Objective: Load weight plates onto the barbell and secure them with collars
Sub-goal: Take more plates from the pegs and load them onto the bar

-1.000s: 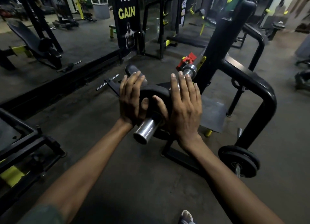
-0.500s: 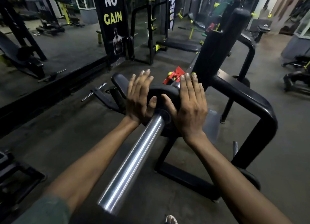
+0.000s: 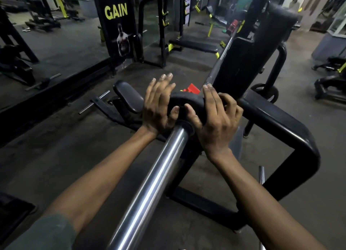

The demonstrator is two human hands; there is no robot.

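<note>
We see a black banner (image 3: pixel 117 23) reading "GAIN"; right of it stands a flat bench (image 3: pixel 192 46), left a mirror (image 3: pixel 46 43).

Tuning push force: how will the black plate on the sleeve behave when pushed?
The plate looks dense, likely heavy for its size; both hands, left and right, press it. The sleeve is smooth and shiny, so it probably slides easily. Threaded on the sleeve, it should not roll off or tip, though it may spin.
</note>
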